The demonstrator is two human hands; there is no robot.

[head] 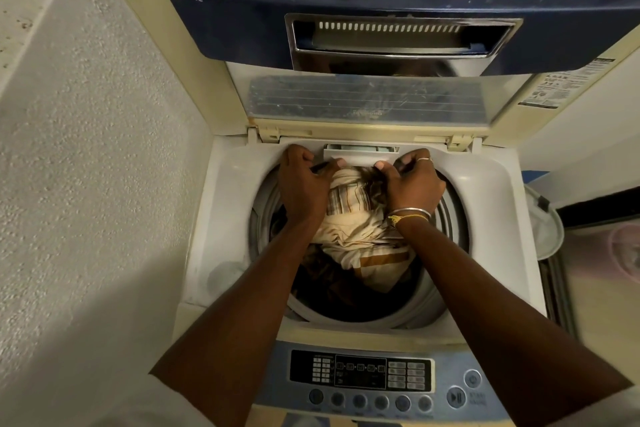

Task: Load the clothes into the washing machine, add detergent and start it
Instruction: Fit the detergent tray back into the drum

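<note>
Left grip (304, 184) and right grip (414, 184) clutching crumpled striped cream cloth (353, 224), round drum (447, 218)

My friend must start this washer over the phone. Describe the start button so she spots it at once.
Find the blue control panel along the washing machine's near edge. A row of round dark buttons runs under its display; follow it rightwards. The start button is the bigger one with a play-pause symbol, just below the power button.

Control panel (360, 378) labels too blurred to read.
</note>
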